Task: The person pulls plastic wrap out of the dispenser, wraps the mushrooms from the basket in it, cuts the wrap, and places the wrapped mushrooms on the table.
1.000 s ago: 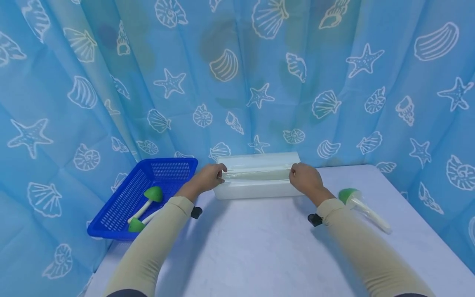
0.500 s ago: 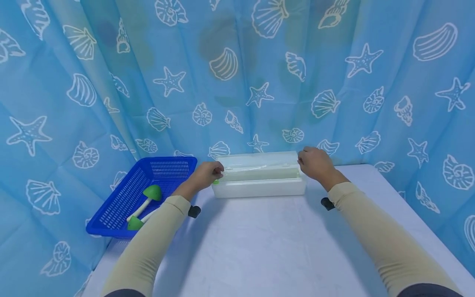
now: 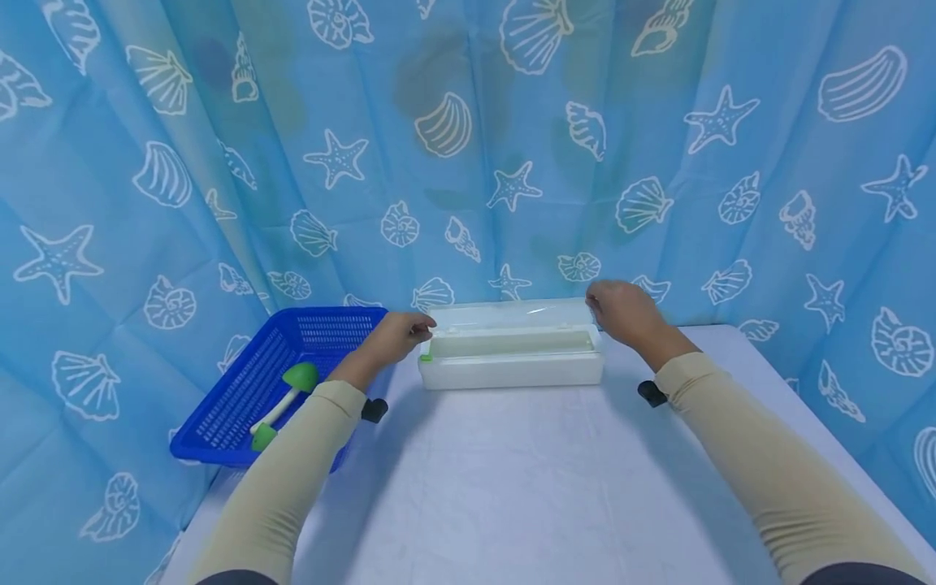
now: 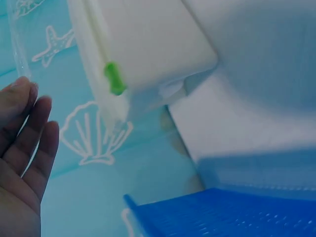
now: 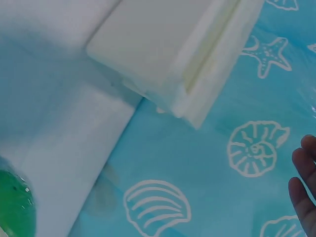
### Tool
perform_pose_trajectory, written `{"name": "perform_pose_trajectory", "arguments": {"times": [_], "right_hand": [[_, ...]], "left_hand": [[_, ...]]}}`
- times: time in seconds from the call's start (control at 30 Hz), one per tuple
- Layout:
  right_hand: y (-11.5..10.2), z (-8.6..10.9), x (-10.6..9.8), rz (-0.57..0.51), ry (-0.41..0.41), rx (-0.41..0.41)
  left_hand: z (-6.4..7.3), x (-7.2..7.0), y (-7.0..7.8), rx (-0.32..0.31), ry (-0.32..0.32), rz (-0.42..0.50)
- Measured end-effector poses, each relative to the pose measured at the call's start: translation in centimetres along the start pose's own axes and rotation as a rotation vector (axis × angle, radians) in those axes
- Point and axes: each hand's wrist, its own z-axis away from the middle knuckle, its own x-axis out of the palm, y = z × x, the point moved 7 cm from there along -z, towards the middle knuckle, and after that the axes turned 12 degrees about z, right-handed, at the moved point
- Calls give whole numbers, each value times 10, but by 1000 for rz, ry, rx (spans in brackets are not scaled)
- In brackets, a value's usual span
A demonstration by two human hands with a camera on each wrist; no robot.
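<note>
A white box (image 3: pixel 512 372), long and low, stands at the back of the white table (image 3: pixel 483 479), its lid (image 3: pixel 478 315) tipped up along its rear edge and a pale, narrow opening showing along its top. A small green tab (image 4: pixel 114 78) sits at the left end of the white box, on its upper edge.

The left hand (image 3: pixel 398 335) is raised just beside that end, thumb and forefinger pinching the edge of a sheet of clear film (image 4: pixel 20 54) while the other fingers fan loosely away. The right hand (image 3: pixel 627 313) is held up by the opposite end of the white box, well apart from the left, and pinches the film's other side; it is blurred and its thumb lies outside the close view, so exactly how the fingertips meet the edge is hard to make out. The film spans between the hands, above the white box and in front of its lid.

To the left of the white box is a blue basket (image 3: pixel 325 312) holding a green-capped piece (image 3: pixel 300 377) with a white stem; more green shows beside the left sleeve (image 3: pixel 292 471). Beyond the right end of the white box, a rounded green piece (image 5: pixel 15 205) under clear plastic lies on the table. Behind the white box hangs a blue curtain (image 3: pixel 548 215) printed with white shells and starfish.
</note>
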Motion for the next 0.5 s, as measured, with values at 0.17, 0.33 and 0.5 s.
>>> {"name": "perform_pose_trajectory", "arguments": {"times": [0.17, 0.33, 0.5], "right_hand": [[-7, 2, -16, -3, 73, -28], [-10, 3, -25, -23, 114, -37], [-10, 6, -32, 12, 137, -67]], "left_hand": [[1, -13, 11, 6, 10, -37], [0, -22, 17, -3, 29, -59], [-6, -25, 26, 27, 64, -77]]}}
